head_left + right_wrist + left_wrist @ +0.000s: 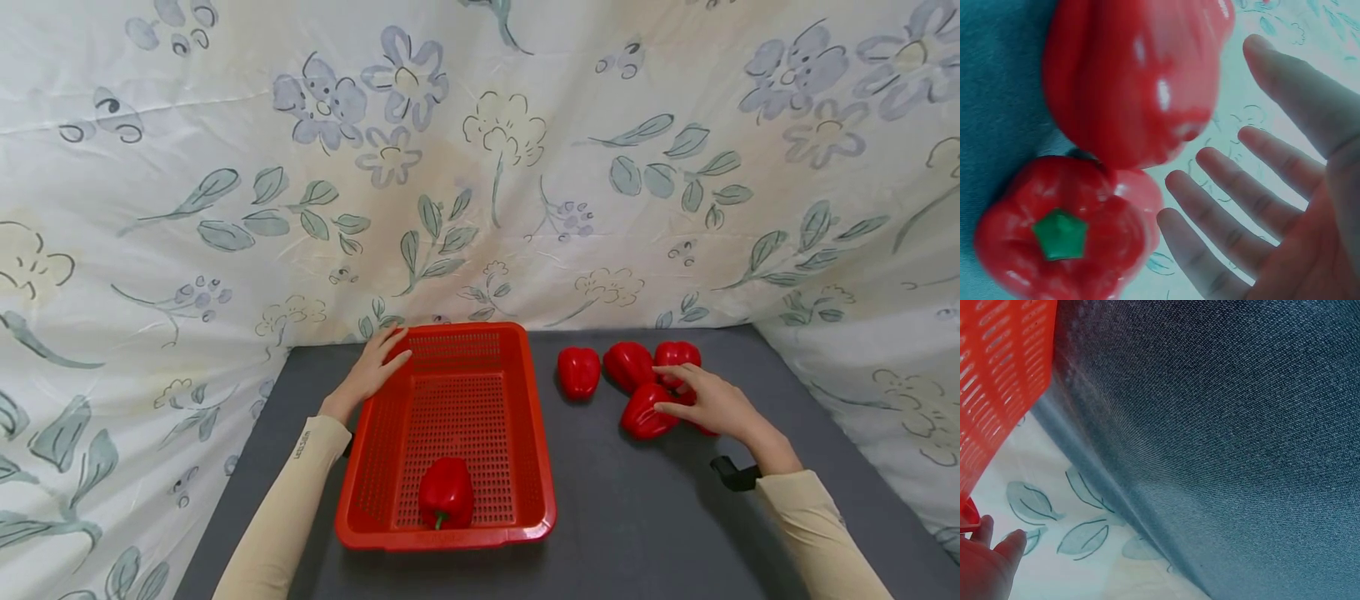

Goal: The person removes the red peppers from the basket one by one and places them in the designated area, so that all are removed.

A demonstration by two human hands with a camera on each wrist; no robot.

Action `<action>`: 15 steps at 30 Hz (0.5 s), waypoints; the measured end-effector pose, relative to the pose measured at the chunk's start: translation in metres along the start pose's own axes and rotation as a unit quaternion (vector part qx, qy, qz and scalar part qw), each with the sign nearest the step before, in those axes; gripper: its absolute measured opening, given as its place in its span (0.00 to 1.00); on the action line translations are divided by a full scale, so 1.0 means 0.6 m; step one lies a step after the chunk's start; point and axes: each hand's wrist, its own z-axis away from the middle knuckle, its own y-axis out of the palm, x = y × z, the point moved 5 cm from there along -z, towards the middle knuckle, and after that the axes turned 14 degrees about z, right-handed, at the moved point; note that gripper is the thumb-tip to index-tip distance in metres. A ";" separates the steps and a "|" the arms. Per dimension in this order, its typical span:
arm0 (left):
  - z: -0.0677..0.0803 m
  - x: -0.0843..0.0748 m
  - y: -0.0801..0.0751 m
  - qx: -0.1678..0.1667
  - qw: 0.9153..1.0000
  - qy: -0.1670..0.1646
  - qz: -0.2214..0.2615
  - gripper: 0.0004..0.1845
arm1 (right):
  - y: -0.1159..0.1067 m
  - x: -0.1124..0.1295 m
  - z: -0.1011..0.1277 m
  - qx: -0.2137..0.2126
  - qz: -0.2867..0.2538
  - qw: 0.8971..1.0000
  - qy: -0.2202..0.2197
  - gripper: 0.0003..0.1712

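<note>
My right hand (712, 406) hovers spread and empty over the cluster of red peppers (647, 412) right of the basket (536, 433), fingertips at the nearest pepper, which lies tipped with its long axis slanting away-right, while my left hand (372, 369) rests flat-fingered on the basket's far-left rim, holding nothing

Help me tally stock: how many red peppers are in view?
5 clearly: one pepper in the basket; four on the table, a lone one, two behind, one at the right hand. Red under that hand may be another.
</note>
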 end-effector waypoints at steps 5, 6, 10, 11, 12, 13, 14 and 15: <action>0.001 0.003 0.000 0.001 1.000 -0.001 -0.007 0.33 | -0.011 0.013 -0.003 -0.011 -0.012 1.000 -0.001 0.38; 0.001 0.003 0.000 0.002 1.000 -0.001 -0.007 0.33 | -0.013 0.016 -0.004 -0.011 -0.016 1.000 -0.001 0.38; 0.002 0.002 0.001 0.001 1.000 -0.001 0.000 0.33 | -0.021 0.029 -0.009 -0.010 -0.029 1.000 -0.004 0.38; 0.002 0.001 0.001 0.001 1.000 -0.002 0.001 0.33 | -0.022 0.032 -0.011 -0.011 -0.032 0.999 -0.006 0.37; 0.002 0.001 0.001 0.001 1.000 -0.001 0.000 0.33 | -0.023 0.035 -0.013 -0.012 -0.034 0.999 -0.007 0.37; 0.001 0.001 0.001 0.002 1.000 -0.001 -0.001 0.33 | -0.024 0.038 -0.015 -0.013 -0.037 0.999 -0.009 0.37; 0.001 0.000 0.001 0.002 1.000 -0.001 -0.001 0.33 | -0.025 0.041 -0.016 -0.014 -0.042 0.999 -0.010 0.37; 0.001 0.000 0.000 0.002 1.000 -0.001 -0.001 0.33 | -0.026 0.044 -0.018 -0.015 -0.048 0.999 -0.011 0.37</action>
